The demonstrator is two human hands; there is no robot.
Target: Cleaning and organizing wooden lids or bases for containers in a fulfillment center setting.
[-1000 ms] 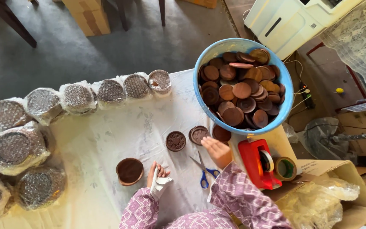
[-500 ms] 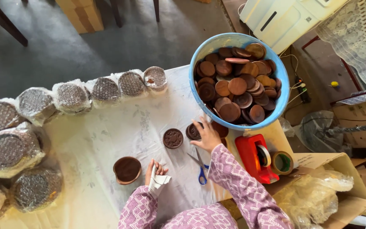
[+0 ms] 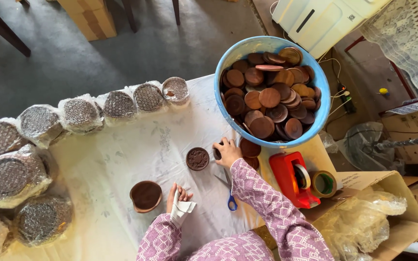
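Right hand (image 3: 228, 151) lies curled over a small dark disc (image 3: 217, 153) at the foot of the blue basin (image 3: 321, 116), fingers closed on it. Just left lies a carved disc (image 3: 197, 158). Left hand (image 3: 177, 195) grips a white cloth (image 3: 183, 210), beside a wooden bowl (image 3: 146, 195).
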